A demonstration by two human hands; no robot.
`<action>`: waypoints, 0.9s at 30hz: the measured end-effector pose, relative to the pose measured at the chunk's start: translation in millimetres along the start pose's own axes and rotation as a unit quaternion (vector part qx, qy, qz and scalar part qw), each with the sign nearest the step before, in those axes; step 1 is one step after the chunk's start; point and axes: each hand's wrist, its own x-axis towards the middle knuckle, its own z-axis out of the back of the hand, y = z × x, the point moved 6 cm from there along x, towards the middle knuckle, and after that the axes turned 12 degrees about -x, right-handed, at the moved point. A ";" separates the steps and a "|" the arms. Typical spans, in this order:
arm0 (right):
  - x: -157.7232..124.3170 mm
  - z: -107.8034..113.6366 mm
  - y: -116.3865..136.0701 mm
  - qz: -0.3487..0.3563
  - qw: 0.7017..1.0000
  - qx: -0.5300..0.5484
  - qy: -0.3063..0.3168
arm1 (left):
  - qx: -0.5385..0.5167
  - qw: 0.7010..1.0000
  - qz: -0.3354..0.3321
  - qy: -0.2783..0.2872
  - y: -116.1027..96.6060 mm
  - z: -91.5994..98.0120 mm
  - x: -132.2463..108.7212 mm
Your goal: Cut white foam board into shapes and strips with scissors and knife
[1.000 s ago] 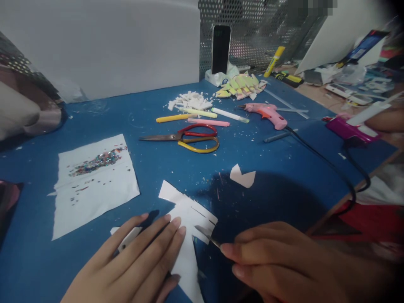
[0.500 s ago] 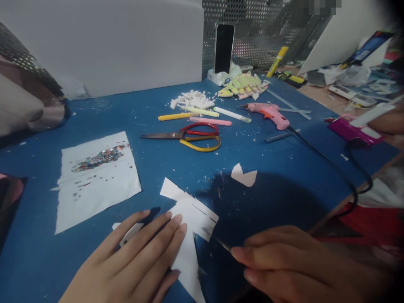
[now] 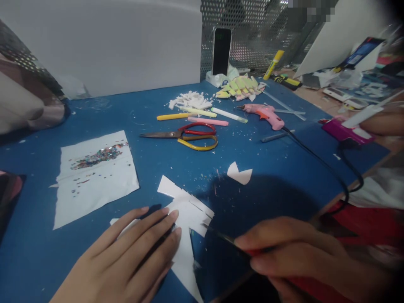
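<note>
My left hand (image 3: 126, 256) lies flat, fingers stretched out, pressing on a white cut piece of card or foam (image 3: 186, 216) with narrow slits along its right end. Another white scrap (image 3: 121, 225) pokes out from under these fingers. In a pinch, my right hand (image 3: 284, 252) grips a slim craft knife (image 3: 229, 238) with a dark metal shaft and what looks like a red handle. Its tip touches or hovers just over the slit end; I cannot tell which. Above and to the right rests a small notched pale piece (image 3: 240, 173).
Scissors (image 3: 184, 135), several markers (image 3: 208, 121) and a pink glue gun (image 3: 263, 114) lie beyond the hands. Glitter sits on a white sheet (image 3: 94, 202) at left. A phone (image 3: 221, 51) stands at the back. A person's hand (image 3: 383, 123) is near a purple glue gun (image 3: 347, 131).
The knife tip has moved up and left onto the slit end, and more of its red handle shows. My left hand still presses the white piece; the whole view has shifted slightly.
</note>
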 end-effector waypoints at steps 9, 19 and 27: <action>34.1 -19.8 4.2 0.023 0.996 0.090 -0.003 | 0.014 0.999 -0.003 0.042 4.8 -4.3 -6.8; 40.3 -16.1 12.8 0.048 0.997 0.028 0.051 | 0.007 0.999 -0.004 0.037 6.6 -3.3 -7.7; 36.0 -16.1 18.4 0.061 0.996 0.006 0.064 | -0.001 0.999 0.017 0.032 7.4 -4.9 -10.3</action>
